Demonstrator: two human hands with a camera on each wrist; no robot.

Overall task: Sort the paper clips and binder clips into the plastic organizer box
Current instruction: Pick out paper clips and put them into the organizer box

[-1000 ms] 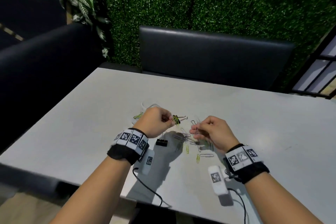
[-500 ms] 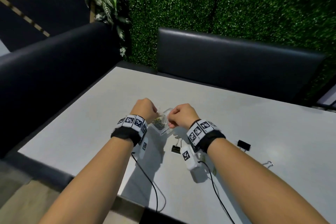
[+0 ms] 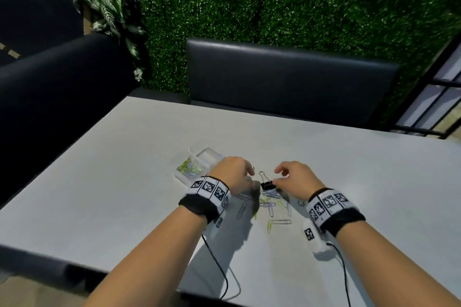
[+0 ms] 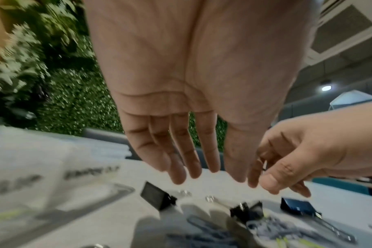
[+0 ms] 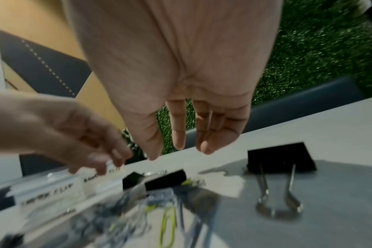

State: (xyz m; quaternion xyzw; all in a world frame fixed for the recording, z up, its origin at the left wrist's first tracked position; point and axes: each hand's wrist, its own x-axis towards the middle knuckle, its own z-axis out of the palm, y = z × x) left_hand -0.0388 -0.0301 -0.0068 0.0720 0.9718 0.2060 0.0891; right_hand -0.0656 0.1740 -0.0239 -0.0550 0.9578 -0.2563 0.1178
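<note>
The clear plastic organizer box (image 3: 199,161) lies left of my hands, with coloured paper clips in its near compartment. Loose paper clips (image 3: 273,207) are scattered on the table just below both hands. A black binder clip (image 3: 267,185) stands between the hands, its wire handle up. My left hand (image 3: 249,173) hovers over the pile's left side, fingers straight and empty (image 4: 202,176). My right hand (image 3: 279,175) hovers at the clip's right side, also empty (image 5: 178,154). In the right wrist view a larger binder clip (image 5: 280,161) lies under the right palm, and smaller ones (image 5: 166,179) lie nearer the box (image 5: 53,189).
The grey table (image 3: 124,194) has bare surface to the left, right and far side. Dark padded benches (image 3: 287,77) run along the far and left edges before a green hedge wall. Wrist-camera cables (image 3: 219,266) trail off the near edge.
Half a second ago both hands were curled over the organizer box. Both have since come back right over the loose pile with fingers straightened and empty.
</note>
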